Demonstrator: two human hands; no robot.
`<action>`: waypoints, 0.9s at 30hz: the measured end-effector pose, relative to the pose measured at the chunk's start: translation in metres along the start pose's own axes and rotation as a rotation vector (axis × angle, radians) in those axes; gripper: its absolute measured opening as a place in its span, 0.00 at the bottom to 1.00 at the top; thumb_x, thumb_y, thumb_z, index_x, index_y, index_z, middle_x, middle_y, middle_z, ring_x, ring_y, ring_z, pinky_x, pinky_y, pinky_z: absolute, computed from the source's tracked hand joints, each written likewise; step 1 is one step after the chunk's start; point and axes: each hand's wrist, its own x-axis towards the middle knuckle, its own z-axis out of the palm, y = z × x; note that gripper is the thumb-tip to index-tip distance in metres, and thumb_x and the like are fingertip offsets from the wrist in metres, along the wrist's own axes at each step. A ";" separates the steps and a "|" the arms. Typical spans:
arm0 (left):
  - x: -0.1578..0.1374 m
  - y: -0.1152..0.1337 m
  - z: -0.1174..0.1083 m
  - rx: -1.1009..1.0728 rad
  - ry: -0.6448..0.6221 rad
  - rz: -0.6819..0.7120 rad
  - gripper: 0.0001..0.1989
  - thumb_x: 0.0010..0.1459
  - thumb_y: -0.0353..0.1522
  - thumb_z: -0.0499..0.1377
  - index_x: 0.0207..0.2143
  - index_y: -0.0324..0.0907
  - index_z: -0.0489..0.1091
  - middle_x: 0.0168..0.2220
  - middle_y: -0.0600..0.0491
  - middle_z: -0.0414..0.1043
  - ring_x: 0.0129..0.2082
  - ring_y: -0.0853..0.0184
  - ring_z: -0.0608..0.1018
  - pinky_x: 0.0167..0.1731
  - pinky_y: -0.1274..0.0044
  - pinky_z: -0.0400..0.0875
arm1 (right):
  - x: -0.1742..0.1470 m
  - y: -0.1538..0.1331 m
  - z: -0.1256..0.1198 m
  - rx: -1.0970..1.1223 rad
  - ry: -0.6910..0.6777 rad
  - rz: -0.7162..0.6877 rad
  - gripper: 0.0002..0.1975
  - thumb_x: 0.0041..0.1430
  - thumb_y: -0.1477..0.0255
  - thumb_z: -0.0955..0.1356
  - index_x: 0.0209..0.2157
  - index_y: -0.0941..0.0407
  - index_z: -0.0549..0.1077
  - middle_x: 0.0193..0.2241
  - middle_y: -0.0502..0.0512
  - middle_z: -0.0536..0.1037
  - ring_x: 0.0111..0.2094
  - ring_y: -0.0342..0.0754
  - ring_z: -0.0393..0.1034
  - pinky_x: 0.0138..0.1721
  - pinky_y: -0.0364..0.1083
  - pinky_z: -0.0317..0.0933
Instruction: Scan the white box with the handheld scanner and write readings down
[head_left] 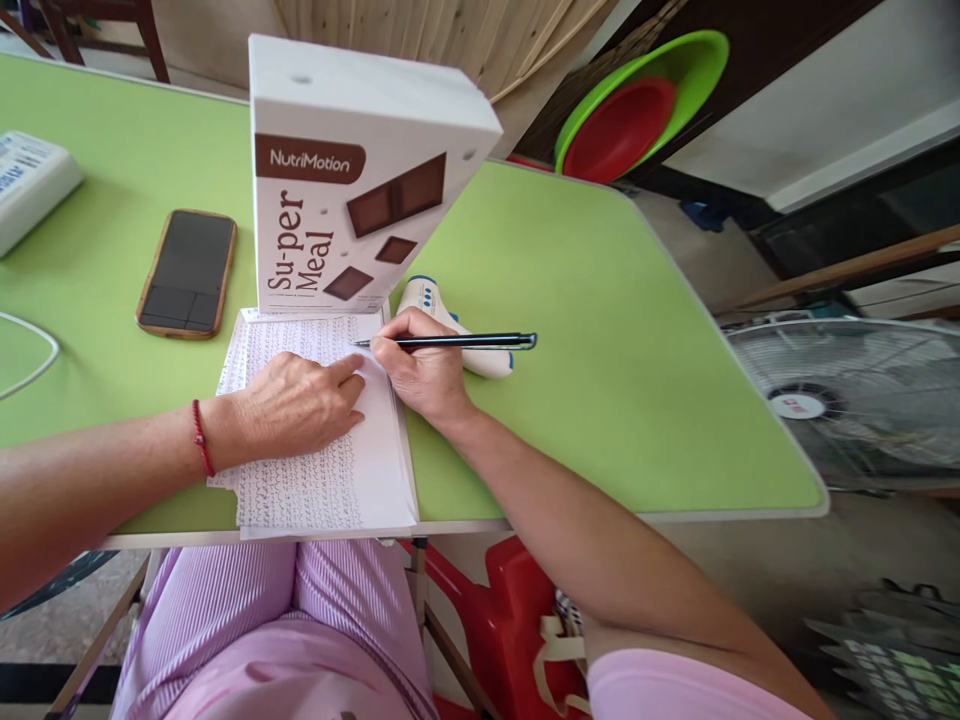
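My right hand is closed around a black pen, its tip at the paper's surface. Rows of small handwriting cover much of the white paper, and several sheets lie stacked at the table's front edge. Flat on the sheet rests my left hand, fingers stretched toward the pen tip; a red cord bracelet circles that wrist. A white box labelled "NutriMotion Su-per Meal" stands upright at the paper's far end. Partly hidden behind my right hand is a white handheld device with blue trim.
A phone lies on the green table, left of the box. Farther left are a white box and a white cable. Past the right edge stands a fan. Green and red basins lean behind.
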 end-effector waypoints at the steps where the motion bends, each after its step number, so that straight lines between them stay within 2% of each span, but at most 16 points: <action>1: 0.000 0.000 0.000 0.002 -0.009 -0.001 0.15 0.70 0.36 0.53 0.42 0.36 0.76 0.55 0.45 0.77 0.21 0.65 0.77 0.15 0.71 0.44 | 0.000 0.000 0.000 -0.001 -0.001 0.003 0.08 0.55 0.73 0.67 0.23 0.52 0.67 0.21 0.45 0.70 0.23 0.42 0.62 0.27 0.45 0.61; 16: -0.001 -0.001 0.005 -0.002 0.083 0.018 0.15 0.70 0.36 0.53 0.39 0.35 0.75 0.52 0.44 0.78 0.20 0.67 0.76 0.15 0.71 0.44 | -0.001 0.000 0.000 -0.050 0.008 0.005 0.07 0.55 0.73 0.66 0.24 0.52 0.66 0.21 0.45 0.70 0.24 0.43 0.61 0.28 0.45 0.61; 27: -0.001 -0.001 0.005 -0.007 0.074 0.012 0.14 0.69 0.36 0.55 0.40 0.35 0.76 0.52 0.44 0.78 0.20 0.67 0.75 0.15 0.71 0.45 | -0.001 0.000 -0.001 -0.049 0.037 -0.025 0.08 0.55 0.75 0.66 0.23 0.52 0.65 0.21 0.45 0.69 0.24 0.43 0.61 0.28 0.45 0.59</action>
